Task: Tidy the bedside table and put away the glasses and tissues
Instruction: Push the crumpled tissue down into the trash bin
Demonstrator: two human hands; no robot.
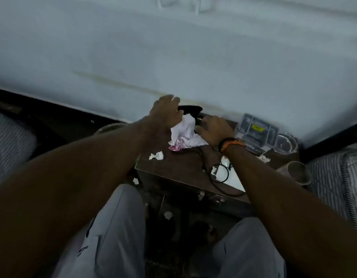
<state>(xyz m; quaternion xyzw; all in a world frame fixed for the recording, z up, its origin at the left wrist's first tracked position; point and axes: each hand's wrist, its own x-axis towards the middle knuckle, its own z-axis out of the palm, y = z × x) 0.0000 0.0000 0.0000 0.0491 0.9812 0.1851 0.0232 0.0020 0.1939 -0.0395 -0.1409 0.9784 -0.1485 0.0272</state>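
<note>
At the back of the dark wooden bedside table [183, 167], against the wall, stands a black case [190, 109] with its lid up. My left hand [165, 115] grips the raised lid between fingers and thumb. My right hand [212, 129] holds the case's lower part, its fingertips curled against it. A large crumpled white tissue [184, 134] with a pink patch lies between the two hands. A small tissue ball [156, 156] sits near the table's left edge. Black round-framed glasses [221, 172] rest on a white sheet by my right forearm.
A clear plastic box [254, 129] and a round glass dish [286, 144] stand at the back right, and a glass tumbler [296, 173] at the right edge. A black cable [215, 184] runs across the table. Tissue scraps [167, 214] lie on the floor. Striped bedding flanks both sides.
</note>
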